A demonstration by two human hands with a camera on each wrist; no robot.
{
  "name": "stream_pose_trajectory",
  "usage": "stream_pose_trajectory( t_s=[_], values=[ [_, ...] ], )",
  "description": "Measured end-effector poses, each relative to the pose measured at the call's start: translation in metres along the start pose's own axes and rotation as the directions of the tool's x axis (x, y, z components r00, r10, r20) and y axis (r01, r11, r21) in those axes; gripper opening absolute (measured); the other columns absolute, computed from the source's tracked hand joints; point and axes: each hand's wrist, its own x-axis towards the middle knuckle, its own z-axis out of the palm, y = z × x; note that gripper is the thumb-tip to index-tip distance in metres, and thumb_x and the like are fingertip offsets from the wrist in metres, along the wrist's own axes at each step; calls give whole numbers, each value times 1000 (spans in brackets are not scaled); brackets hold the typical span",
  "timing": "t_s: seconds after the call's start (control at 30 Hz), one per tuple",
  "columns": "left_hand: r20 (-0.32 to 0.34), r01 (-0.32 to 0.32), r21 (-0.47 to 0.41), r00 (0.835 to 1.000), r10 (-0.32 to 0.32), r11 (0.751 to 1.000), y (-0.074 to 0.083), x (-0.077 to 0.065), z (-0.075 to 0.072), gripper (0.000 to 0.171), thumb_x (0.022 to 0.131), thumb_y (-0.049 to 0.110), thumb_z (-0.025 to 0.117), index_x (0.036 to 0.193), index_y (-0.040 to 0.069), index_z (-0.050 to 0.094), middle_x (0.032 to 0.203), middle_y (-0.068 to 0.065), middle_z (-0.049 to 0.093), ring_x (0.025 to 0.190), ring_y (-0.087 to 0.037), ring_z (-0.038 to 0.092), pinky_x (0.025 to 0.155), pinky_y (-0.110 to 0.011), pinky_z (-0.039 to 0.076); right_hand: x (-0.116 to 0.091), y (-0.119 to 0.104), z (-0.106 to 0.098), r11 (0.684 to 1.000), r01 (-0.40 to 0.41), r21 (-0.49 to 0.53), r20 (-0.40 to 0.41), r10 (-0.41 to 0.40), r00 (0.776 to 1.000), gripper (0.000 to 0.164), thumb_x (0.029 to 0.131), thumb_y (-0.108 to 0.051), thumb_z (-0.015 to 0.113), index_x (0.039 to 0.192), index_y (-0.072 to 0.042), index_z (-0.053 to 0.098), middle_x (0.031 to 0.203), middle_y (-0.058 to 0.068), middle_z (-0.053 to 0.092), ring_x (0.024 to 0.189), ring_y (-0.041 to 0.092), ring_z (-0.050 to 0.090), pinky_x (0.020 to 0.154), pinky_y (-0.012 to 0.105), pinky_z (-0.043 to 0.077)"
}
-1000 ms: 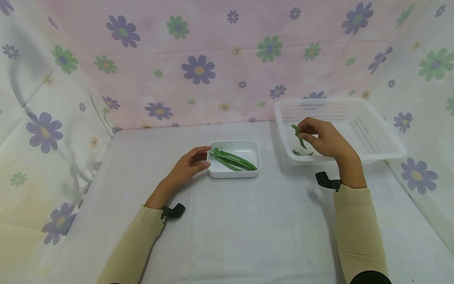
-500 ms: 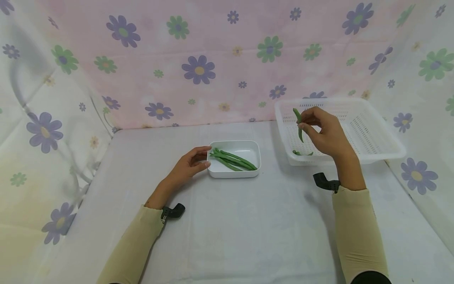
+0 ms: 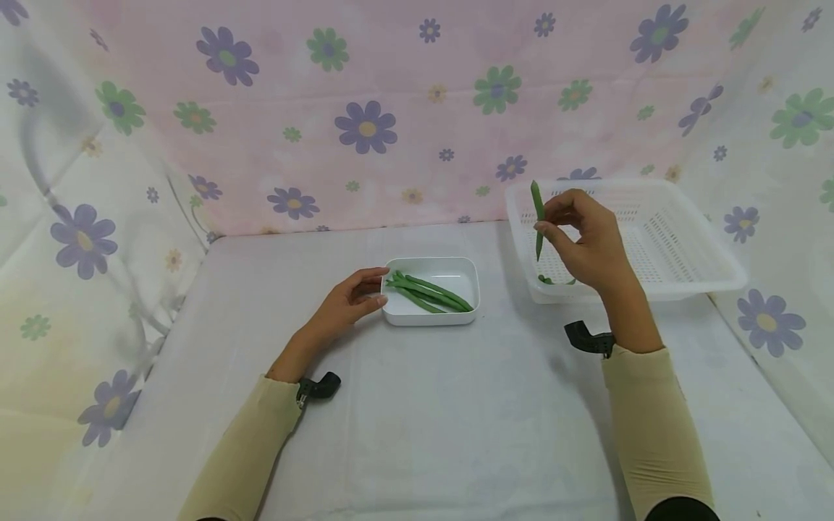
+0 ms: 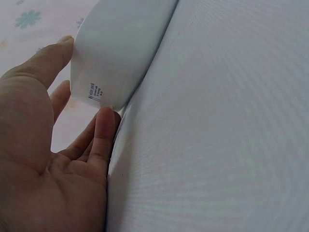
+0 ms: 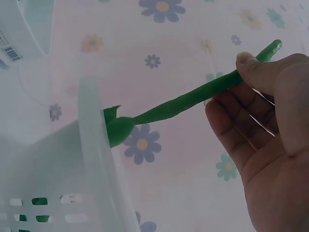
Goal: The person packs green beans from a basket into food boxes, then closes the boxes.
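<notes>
My right hand [image 3: 589,239] pinches a green bean [image 3: 538,206] between thumb and fingertips. The bean stands nearly upright over the left part of a white perforated basket [image 3: 704,291]. In the right wrist view this bean [image 5: 188,99] is slim and tapers at its lower end, which overlaps another green pod [image 5: 119,131] at the basket rim. My left hand [image 3: 348,297] has its fingertips against the left end of a small white dish [image 3: 464,318]. Several green beans [image 3: 433,293] lie together in the dish. Faint dark print marks its end wall [image 4: 116,63] in the left wrist view.
A white cloth covers the table [image 3: 430,427]. Behind it hangs a flowered curtain [image 3: 404,72], with more patterned cloth at both sides. Small green pieces [image 3: 546,280] lie in the basket's near left corner.
My right hand has lifted the green bean up from the basket's near left part and shifted slightly left; the bean has turned more upright. The left hand and dish have stayed in place.
</notes>
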Motion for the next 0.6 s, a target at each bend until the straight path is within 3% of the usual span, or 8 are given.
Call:
stream_pose_trajectory(
  t_s=[0.33,0.6],
  values=[
    [1,-22,7,1000,22,1000,0,1,0,57,105,17,70,159,19,49,152,-14,55,141,-33,54,116,-39,47,3,-11,21,991,81,102,-27,-78,997,25,89,16,77,109,11,62,97,17,66,90,10,67,86,19,56],
    [-4,-15,3,1000,15,1000,-2,0,0,57,105,18,71,158,23,50,150,-10,56,139,-29,55,114,-34,48,3,-14,39,990,116,74,0,-116,993,32,90,11,79,119,6,66,99,11,70,86,12,66,86,19,57]
  ],
)
